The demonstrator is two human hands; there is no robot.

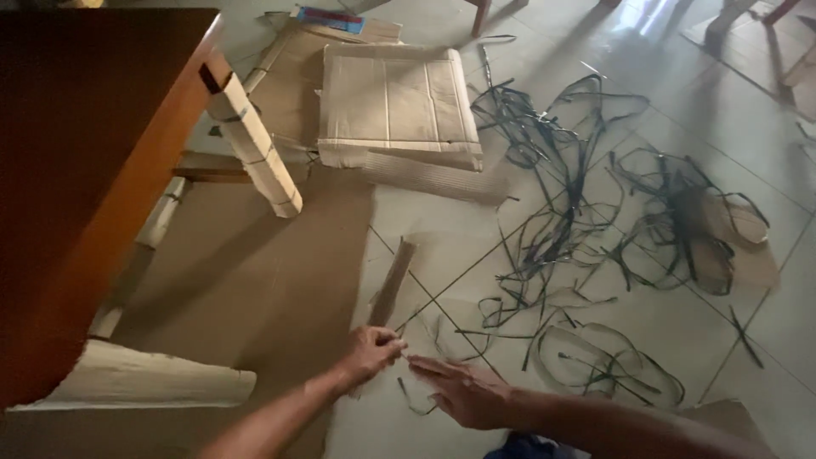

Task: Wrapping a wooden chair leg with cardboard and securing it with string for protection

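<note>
left hand [371, 350]: fingers pinched shut on a cardboard strip [393, 283]
right hand [466, 393]: flat, open, on floor [459, 229]
nearby: black straps [561, 212]

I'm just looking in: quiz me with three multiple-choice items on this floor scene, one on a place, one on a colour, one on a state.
1. Where do the straps lie?
A on the tiled floor
B on the table
C in a box

2. What colour are the straps?
A white
B black
C red

3. How is the right hand?
A clenched in a fist
B flat, fingers spread
C gripping a hammer

Key: 1 A, loops sprawl over tiles; 2 B, dark against the pale floor; 3 B, palm down beside the left hand, which pinches something thin.
</note>
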